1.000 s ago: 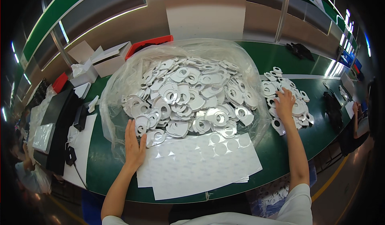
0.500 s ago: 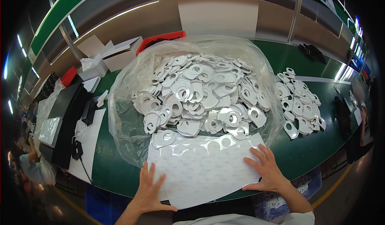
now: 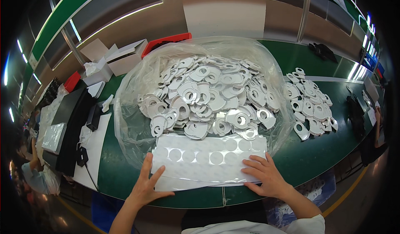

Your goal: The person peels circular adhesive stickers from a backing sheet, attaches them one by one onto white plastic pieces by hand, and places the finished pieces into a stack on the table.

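Observation:
A sheet of round white stickers lies flat on the table's near side, with rows of circles along its far half. Another white sheet shows from beneath its near edge. My left hand rests at the sheet's left edge, fingers apart and thumb stretched inward. On the right edge, my right hand lies with its fingers spread over the sheet. Just beyond the sheet is a large heap of white plastic parts with round holes, in an opened clear plastic bag.
A smaller pile of the white parts sits to the right on the green table. White boxes and a red tray stand at the back left. Below the right edge is a blue bin with more parts. Other people work at both sides.
The sheet has dropped flat, and its circle rows now show more clearly. Its near edge has moved away from me. Both hands have shifted slightly left, staying at its sides.

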Demonstrator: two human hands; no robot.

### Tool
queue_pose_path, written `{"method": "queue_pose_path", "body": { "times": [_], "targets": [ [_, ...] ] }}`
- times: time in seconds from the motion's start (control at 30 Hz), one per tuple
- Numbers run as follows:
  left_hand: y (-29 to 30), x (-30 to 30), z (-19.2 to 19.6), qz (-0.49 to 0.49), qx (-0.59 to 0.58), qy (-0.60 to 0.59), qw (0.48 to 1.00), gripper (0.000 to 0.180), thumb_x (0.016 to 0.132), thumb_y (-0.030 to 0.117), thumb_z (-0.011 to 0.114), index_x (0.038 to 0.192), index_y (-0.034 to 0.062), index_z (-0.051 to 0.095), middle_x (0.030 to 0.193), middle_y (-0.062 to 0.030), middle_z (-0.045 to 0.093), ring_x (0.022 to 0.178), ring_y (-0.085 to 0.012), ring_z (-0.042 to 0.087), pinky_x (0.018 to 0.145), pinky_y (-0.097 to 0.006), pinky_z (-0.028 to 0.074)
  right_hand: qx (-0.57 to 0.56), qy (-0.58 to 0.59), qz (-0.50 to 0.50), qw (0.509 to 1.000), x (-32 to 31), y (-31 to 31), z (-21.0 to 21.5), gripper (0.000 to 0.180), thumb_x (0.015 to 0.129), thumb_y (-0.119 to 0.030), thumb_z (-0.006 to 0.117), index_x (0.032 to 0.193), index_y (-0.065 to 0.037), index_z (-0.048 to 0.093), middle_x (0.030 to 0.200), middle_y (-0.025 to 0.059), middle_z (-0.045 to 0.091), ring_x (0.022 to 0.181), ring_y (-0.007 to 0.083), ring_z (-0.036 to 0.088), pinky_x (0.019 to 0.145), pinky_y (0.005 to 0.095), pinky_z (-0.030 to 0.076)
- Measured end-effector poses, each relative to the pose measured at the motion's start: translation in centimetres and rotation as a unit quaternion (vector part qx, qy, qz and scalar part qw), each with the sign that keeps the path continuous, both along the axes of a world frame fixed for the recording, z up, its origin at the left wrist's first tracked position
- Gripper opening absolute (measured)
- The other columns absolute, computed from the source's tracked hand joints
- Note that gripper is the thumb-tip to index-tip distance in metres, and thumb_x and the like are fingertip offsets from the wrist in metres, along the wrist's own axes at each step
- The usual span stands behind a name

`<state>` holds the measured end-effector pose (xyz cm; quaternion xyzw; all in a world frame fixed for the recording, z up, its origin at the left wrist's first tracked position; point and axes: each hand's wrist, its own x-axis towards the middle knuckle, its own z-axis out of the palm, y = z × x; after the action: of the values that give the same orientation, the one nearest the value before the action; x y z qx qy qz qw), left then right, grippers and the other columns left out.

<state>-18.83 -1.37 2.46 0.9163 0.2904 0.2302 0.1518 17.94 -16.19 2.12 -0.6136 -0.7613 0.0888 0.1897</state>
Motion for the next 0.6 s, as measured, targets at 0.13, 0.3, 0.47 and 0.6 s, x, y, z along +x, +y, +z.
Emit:
{"method": "queue_pose_path", "body": {
  "times": [0.13,0.3,0.47,0.6],
  "targets": [
    [2.9,-0.1,0.0,0.008,0.02,0.062,0.998,0.086,0.057,0.033,0.086,0.131,0.0135,0.047,0.147,-0.0217,0.022,0.133,-0.0402,0.028,0.105,-0.047,0.034,-0.035,0.061,0.048,0.996,1.8,0.4,0.2,0.041,0.079,-0.028,0.069,0.117,-0.015,0.059,0.132,0.0001,0.051,0.128,0.0243,0.04,0.107,0.0571,0.019],
    [4.5,2.3,4.3,-0.056,-0.106,0.055,0.991,0.067,0.071,0.031,0.077,0.129,0.0115,0.05,0.141,-0.0181,0.033,0.129,-0.0363,0.036,0.104,-0.042,0.035,-0.059,0.092,0.066,0.992,2.9,0.5,0.4,0.039,0.077,-0.024,0.072,0.114,-0.016,0.062,0.131,-0.0003,0.053,0.129,0.0255,0.04,0.11,0.0545,0.016],
    [9.2,3.7,0.8,0.049,-0.187,-0.059,0.979,0.038,0.082,0.022,0.065,0.117,0.0069,0.059,0.122,-0.0139,0.055,0.111,-0.0291,0.051,0.092,-0.037,0.042,-0.076,0.119,0.065,0.988,2.7,0.6,0.6,0.038,0.077,-0.023,0.072,0.113,-0.017,0.063,0.131,-0.0008,0.054,0.13,0.0257,0.039,0.11,0.0548,0.014],
    [9.7,7.2,0.0,0.085,-0.001,0.028,0.996,0.022,0.081,0.015,0.063,0.1,0.0041,0.063,0.099,-0.0107,0.059,0.095,-0.0276,0.055,0.08,-0.036,0.045,-0.078,0.126,0.056,0.987,3.0,0.5,0.4,0.037,0.077,-0.022,0.071,0.113,-0.017,0.063,0.131,-0.0009,0.054,0.13,0.0258,0.039,0.11,0.055,0.014]
  ]
}}
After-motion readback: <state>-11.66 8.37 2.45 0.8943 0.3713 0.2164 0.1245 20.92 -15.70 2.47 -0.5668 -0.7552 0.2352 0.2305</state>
